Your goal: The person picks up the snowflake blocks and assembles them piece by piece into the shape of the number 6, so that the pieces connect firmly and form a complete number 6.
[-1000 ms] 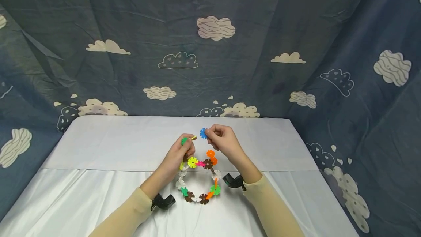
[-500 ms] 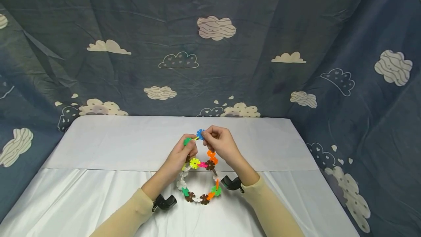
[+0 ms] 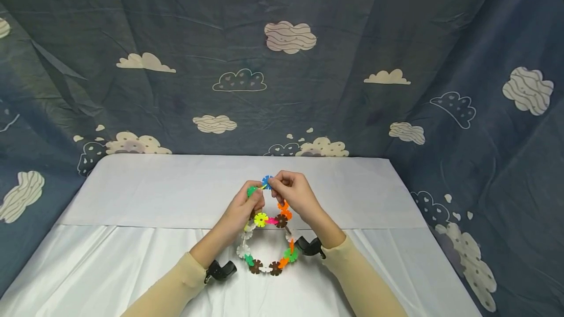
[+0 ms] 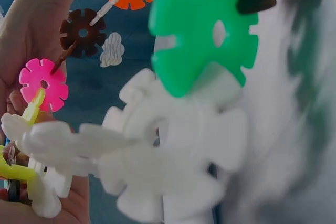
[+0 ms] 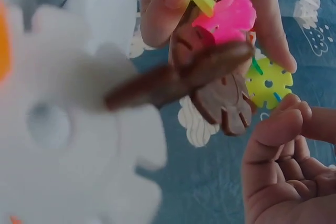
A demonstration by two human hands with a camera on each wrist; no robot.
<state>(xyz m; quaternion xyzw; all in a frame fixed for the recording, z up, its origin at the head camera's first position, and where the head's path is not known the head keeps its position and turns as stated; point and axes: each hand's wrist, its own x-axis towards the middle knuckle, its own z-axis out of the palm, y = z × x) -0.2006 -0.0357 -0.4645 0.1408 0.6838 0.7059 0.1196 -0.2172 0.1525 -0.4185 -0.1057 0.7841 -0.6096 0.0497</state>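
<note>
A chain of colourful notched plastic discs, snowflake building pieces, hangs in a ring; one white disc [image 3: 242,250] is at its left. My left hand [image 3: 241,203] holds the upper end, where a green disc [image 3: 251,191] shows by the thumb. Beyond these fingertips juts a yellow disc [image 5: 269,83], seen face-on in the right wrist view. My right hand [image 3: 296,192] pinches a blue disc [image 3: 266,180] between thumb and fingertips. The blue disc's edge meets the yellow disc's rim; how deep it sits is hidden by fingers.
White cloth covers the table [image 3: 132,190]. Behind it hangs a dark blue curtain [image 3: 246,28] with cloud prints. A black wrist camera [image 3: 222,270] is strapped at the left wrist, another [image 3: 310,247] at the right. An orange disc [image 3: 286,215] dangles below the right hand.
My right hand has moved left and slightly down, bringing the blue disc from apart to touching the yellow one. The left hand shifted slightly right, and the ring moved slightly with it.
</note>
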